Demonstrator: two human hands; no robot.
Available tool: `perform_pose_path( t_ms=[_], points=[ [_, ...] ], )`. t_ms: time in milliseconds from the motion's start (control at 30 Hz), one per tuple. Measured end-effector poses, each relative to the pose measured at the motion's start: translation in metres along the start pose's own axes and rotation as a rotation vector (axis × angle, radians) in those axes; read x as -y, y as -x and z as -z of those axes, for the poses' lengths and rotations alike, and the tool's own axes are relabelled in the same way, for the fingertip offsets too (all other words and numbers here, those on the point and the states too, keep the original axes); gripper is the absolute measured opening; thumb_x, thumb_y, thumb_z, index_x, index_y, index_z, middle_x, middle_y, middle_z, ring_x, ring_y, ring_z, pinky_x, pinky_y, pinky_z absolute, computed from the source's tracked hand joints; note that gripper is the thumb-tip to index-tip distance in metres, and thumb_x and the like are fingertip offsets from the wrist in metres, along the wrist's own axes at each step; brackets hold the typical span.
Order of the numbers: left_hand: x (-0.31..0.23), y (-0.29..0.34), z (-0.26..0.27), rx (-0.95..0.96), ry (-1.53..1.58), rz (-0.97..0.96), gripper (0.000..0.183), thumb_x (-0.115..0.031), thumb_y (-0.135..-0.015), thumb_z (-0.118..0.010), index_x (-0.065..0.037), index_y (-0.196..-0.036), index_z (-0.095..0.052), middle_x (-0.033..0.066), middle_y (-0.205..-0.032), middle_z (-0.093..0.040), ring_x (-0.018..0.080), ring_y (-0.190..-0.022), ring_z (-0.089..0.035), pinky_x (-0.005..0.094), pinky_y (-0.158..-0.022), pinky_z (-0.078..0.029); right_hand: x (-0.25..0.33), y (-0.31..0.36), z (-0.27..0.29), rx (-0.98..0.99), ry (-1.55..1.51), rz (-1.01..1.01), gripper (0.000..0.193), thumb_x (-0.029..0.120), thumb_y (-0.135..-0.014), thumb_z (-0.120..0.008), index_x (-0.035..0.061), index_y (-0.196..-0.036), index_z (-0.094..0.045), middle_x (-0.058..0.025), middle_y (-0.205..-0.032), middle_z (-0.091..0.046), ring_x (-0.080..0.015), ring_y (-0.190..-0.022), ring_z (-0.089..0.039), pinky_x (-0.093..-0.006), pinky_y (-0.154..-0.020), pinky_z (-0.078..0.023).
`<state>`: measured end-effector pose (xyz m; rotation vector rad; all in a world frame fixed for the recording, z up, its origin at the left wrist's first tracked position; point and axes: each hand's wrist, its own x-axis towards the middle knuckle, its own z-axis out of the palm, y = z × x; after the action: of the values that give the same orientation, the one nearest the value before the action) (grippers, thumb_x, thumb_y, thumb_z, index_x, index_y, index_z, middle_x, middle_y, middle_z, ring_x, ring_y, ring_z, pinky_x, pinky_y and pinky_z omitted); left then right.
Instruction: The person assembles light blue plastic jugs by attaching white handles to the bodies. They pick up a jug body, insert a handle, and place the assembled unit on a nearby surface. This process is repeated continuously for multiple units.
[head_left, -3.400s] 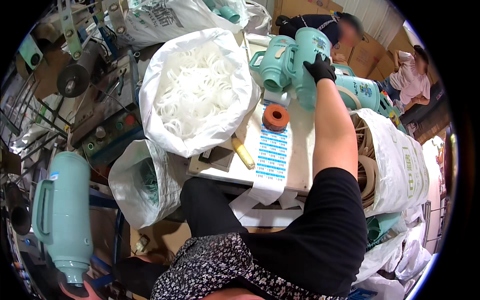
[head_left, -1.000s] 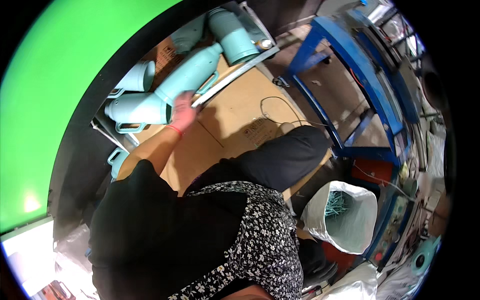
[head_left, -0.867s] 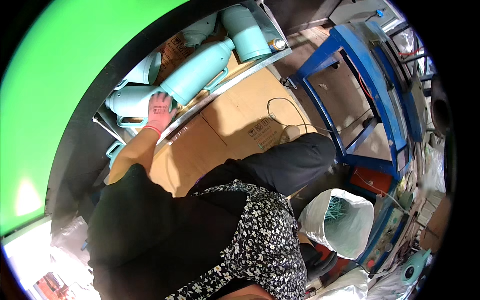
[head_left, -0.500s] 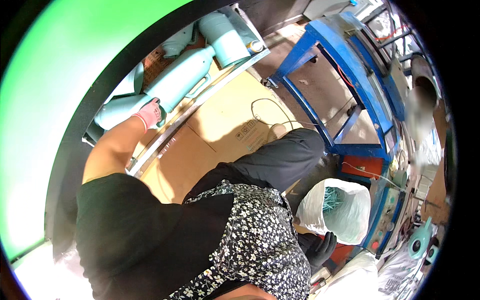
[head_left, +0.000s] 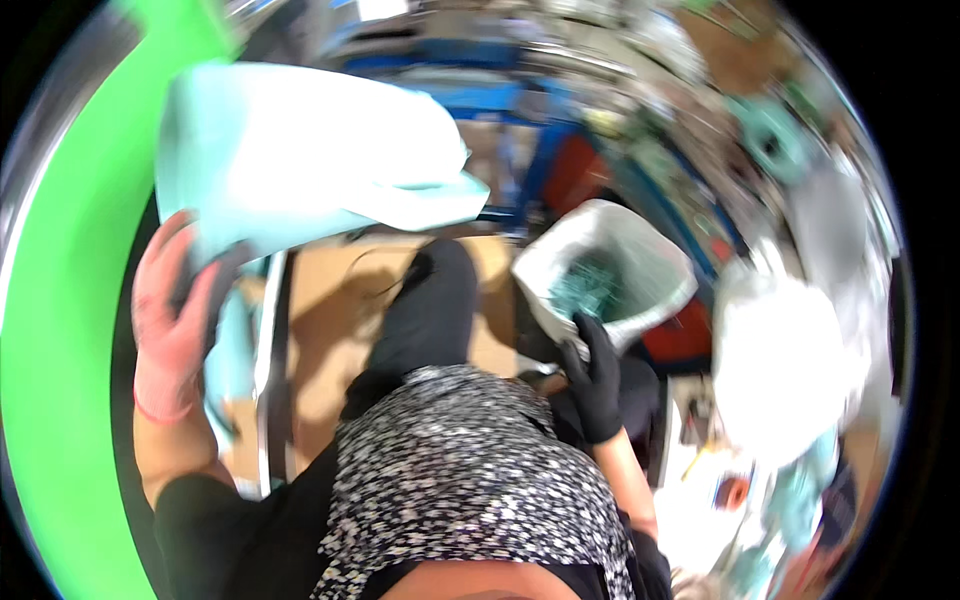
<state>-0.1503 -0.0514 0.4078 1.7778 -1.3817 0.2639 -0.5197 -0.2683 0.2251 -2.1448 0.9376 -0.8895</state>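
A pale teal plastic flask body [head_left: 310, 160] with a side handle is raised at the upper left, tilted on its side and blown out by light. My left hand [head_left: 175, 310], in a pink glove with dark fingers, grips its lower left end. My right hand [head_left: 597, 385], in a black glove, has its fingers stretched out at the near rim of a white bag-lined bin [head_left: 665, 250]. It appears to hold nothing. Teal plastic scraps [head_left: 585, 288] lie inside the bin.
More teal plastic pieces [head_left: 230, 345] lie in a metal-edged container left of my knee. A bright green surface [head_left: 60, 340] curves along the left. Blue machine framing [head_left: 460, 95] stands ahead, cardboard [head_left: 330, 330] covers the floor, and white bags [head_left: 780, 360] sit at right.
My left hand has lifted a teal flask body out of the container toward me. My right hand has moved to the bin's rim. The whole view has turned.
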Motion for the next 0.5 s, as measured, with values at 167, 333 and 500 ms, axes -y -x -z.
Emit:
perform_pose_path(
  t_ms=[167,333,500],
  points=[
    [-0.064,-0.060,-0.122,0.118,1.062,0.334,0.038,-0.011,-0.092,-0.051,0.007,-0.125,-0.048,0.0138,-0.117,-0.058,0.0197,-0.105,-0.056,0.0315,-0.092,-0.042,-0.003,-0.003,0.056,-0.525,-0.826,-0.177,0.055,0.016,-0.097,-0.053,-0.0010,-0.144,-0.030,-0.0139,-0.140,-0.042,-0.0224,-0.125,-0.044,-0.0328,-0.103,-0.037],
    [-0.048,-0.055,-0.228,0.683,1.325,0.349,0.046,-0.021,-0.098,-0.046,0.005,-0.135,-0.041,0.0175,-0.129,-0.053,0.0266,-0.119,-0.053,0.0416,-0.100,-0.043,-0.011,0.064,0.103,-0.680,0.126,-0.068,0.041,0.015,-0.084,-0.058,-0.0005,-0.122,-0.054,-0.0204,-0.127,-0.050,-0.0341,-0.116,-0.049,-0.0435,-0.101,-0.037],
    [0.004,0.006,-0.338,1.189,1.515,1.118,0.047,-0.028,-0.098,-0.047,0.003,-0.134,-0.045,0.0177,-0.127,-0.056,0.0295,-0.115,-0.057,0.0409,-0.101,-0.044,0.032,0.108,0.110,-0.445,0.529,0.077,0.039,0.018,-0.072,-0.068,0.0036,-0.107,-0.063,-0.0214,-0.117,-0.055,-0.0411,-0.109,-0.051,-0.0510,-0.092,-0.040]
  ],
)
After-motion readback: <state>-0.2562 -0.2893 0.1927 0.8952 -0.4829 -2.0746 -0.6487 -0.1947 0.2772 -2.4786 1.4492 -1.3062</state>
